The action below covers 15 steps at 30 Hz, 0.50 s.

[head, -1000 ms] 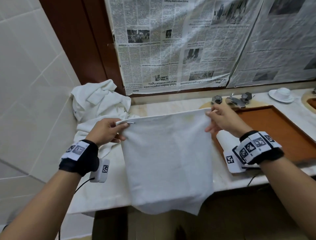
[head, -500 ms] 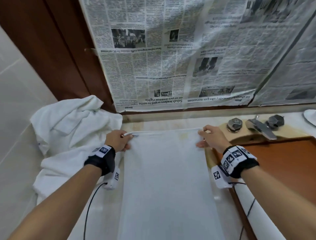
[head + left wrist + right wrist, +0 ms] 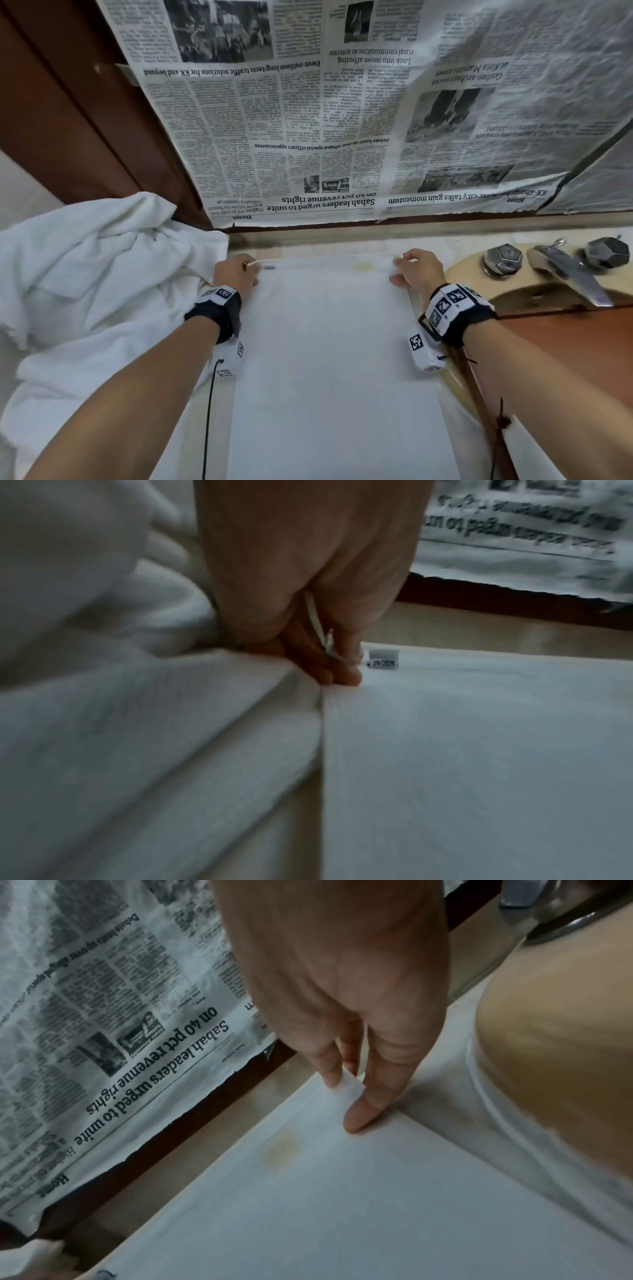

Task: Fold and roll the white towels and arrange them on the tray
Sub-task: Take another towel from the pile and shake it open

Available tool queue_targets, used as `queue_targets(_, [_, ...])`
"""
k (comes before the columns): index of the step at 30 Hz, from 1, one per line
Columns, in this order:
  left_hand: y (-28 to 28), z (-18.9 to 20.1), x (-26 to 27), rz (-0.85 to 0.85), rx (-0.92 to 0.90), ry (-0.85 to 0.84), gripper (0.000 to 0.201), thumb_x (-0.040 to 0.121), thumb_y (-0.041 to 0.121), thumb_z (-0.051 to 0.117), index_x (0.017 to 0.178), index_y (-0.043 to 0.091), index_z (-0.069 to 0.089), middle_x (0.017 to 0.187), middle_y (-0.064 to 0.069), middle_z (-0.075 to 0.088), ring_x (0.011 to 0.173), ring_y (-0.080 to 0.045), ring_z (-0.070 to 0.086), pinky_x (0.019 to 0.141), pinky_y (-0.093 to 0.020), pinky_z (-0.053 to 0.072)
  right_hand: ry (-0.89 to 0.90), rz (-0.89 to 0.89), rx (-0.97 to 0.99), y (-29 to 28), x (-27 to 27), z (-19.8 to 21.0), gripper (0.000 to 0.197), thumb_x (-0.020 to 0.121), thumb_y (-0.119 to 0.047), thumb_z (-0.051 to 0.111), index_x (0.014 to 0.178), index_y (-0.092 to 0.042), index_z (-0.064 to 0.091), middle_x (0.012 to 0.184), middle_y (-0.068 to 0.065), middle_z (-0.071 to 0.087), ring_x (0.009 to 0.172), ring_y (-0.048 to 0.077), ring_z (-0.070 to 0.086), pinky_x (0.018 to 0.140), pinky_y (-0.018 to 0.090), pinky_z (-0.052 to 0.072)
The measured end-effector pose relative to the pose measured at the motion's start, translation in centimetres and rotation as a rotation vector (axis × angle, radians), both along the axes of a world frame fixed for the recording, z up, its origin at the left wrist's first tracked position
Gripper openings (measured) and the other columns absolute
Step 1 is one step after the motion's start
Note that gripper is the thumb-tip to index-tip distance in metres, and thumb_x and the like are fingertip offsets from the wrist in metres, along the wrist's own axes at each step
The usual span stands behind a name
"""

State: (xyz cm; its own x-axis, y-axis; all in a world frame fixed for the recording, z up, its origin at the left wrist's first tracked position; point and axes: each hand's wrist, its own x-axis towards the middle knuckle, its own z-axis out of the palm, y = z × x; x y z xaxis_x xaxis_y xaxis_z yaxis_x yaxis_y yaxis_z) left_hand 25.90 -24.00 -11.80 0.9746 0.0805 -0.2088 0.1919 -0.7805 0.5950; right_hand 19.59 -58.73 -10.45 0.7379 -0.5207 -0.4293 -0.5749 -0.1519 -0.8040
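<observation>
A white towel (image 3: 335, 370) lies flat on the counter, its far edge close to the wall, with a small yellow stain (image 3: 282, 1148) near that edge. My left hand (image 3: 239, 272) pinches the far left corner (image 3: 329, 653), beside a small label (image 3: 383, 660). My right hand (image 3: 412, 270) pinches the far right corner (image 3: 351, 1084) between thumb and fingers. A brown tray (image 3: 575, 346) lies at the right, partly under my right forearm. A rolled white towel (image 3: 534, 1150) lies along the flat towel's right side.
A heap of loose white towels (image 3: 85, 291) fills the counter's left side against the tiled wall. Newspaper (image 3: 342, 120) covers the wall behind. A chrome tap (image 3: 565, 270) with two knobs stands at the back right.
Both hands lowered the hanging towel onto the counter and drew its top edge toward the wall. The towel now lies flat; my head has come closer.
</observation>
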Motion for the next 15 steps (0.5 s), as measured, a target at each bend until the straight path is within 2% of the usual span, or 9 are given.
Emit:
queue_targets(2, [0.3, -0.3, 0.1, 0.02, 0.016, -0.022, 0.011, 0.093, 0.03, 0.058, 0.085, 0.029, 0.066, 0.065, 0.009, 0.069, 0.077, -0.011, 0.065, 0.058, -0.015, 0.035, -0.017, 0.018, -0.037, 0.2, -0.2, 0.2, 0.008, 0.095, -0.016, 0.061, 0.088, -0.017, 0.061, 0.108, 0.01, 0.067, 0.073, 0.029, 0.075, 0.084, 0.035, 0.059])
queue_targets(3, [0.3, -0.3, 0.1, 0.031, 0.015, -0.029, 0.008, 0.093, 0.029, 0.059, 0.09, 0.029, 0.066, 0.068, 0.01, 0.07, 0.083, -0.014, 0.066, 0.06, -0.014, 0.035, -0.026, 0.028, -0.046, 0.3, -0.5, 0.2, 0.01, 0.095, -0.014, 0.06, 0.087, -0.019, 0.06, 0.106, 0.011, 0.069, 0.074, 0.028, 0.075, 0.085, 0.035, 0.059])
queue_targets(5, [0.1, 0.0, -0.4, 0.007, 0.007, -0.046, 0.015, 0.092, 0.025, 0.061, 0.104, 0.027, 0.068, 0.088, 0.01, 0.071, 0.092, -0.017, 0.063, 0.075, -0.02, 0.04, -0.044, 0.046, -0.031, 0.6, -1.5, 0.3, 0.011, 0.094, -0.012, 0.058, 0.091, -0.022, 0.06, 0.106, 0.011, 0.07, 0.079, 0.028, 0.073, 0.088, 0.037, 0.058])
queue_targets(6, [0.0, 0.2, -0.8, -0.02, 0.004, -0.08, 0.021, 0.092, 0.022, 0.062, 0.112, 0.024, 0.067, 0.1, 0.007, 0.068, 0.094, -0.017, 0.06, 0.082, -0.022, 0.04, -0.045, 0.065, -0.038, 0.7, -2.2, 0.5, 0.01, 0.092, -0.013, 0.059, 0.098, -0.021, 0.06, 0.111, 0.01, 0.067, 0.085, 0.027, 0.071, 0.091, 0.04, 0.057])
queue_targets(8, [0.0, 0.5, -2.2, -0.097, -0.001, -0.206, 0.028, 0.091, 0.016, 0.063, 0.119, 0.014, 0.065, 0.117, -0.003, 0.06, 0.095, -0.018, 0.057, 0.09, -0.025, 0.04, -0.036, 0.138, -0.116, 1.0, -4.0, 0.8, 0.028, 0.092, -0.018, 0.061, 0.12, -0.019, 0.057, 0.122, 0.003, 0.059, 0.1, 0.027, 0.065, 0.094, 0.044, 0.054])
queue_targets(10, [-0.3, 0.4, -3.9, -0.22, 0.048, -0.325, 0.031, 0.09, 0.011, 0.066, 0.12, 0.008, 0.064, 0.122, -0.013, 0.055, 0.103, -0.027, 0.059, 0.096, -0.032, 0.043, -0.031, 0.206, -0.174, 1.6, -6.8, 1.9, 0.034, 0.094, -0.02, 0.062, 0.127, -0.019, 0.055, 0.121, -0.001, 0.056, 0.103, 0.024, 0.062, 0.093, 0.043, 0.054])
queue_targets(13, [-2.8, 0.1, -6.4, -0.412, 0.04, -0.255, 0.029, 0.091, 0.01, 0.065, 0.12, 0.006, 0.064, 0.124, -0.016, 0.057, 0.113, -0.034, 0.058, 0.1, -0.036, 0.042, -0.011, 0.281, -0.284, 2.4, -12.3, 2.3, 0.02, 0.093, -0.019, 0.064, 0.112, -0.018, 0.06, 0.106, -0.001, 0.062, 0.097, 0.02, 0.06, 0.086, 0.036, 0.052])
queue_targets(15, [-5.9, 0.5, -7.4, -0.508, 0.017, -0.192, 0.028, 0.095, 0.018, 0.062, 0.121, 0.009, 0.063, 0.119, -0.013, 0.061, 0.108, -0.031, 0.06, 0.096, -0.036, 0.045, 0.07, 0.321, -0.451, 2.8, -15.4, 1.9, 0.004, 0.091, -0.018, 0.063, 0.095, -0.016, 0.061, 0.091, 0.002, 0.065, 0.091, 0.02, 0.057, 0.081, 0.031, 0.047])
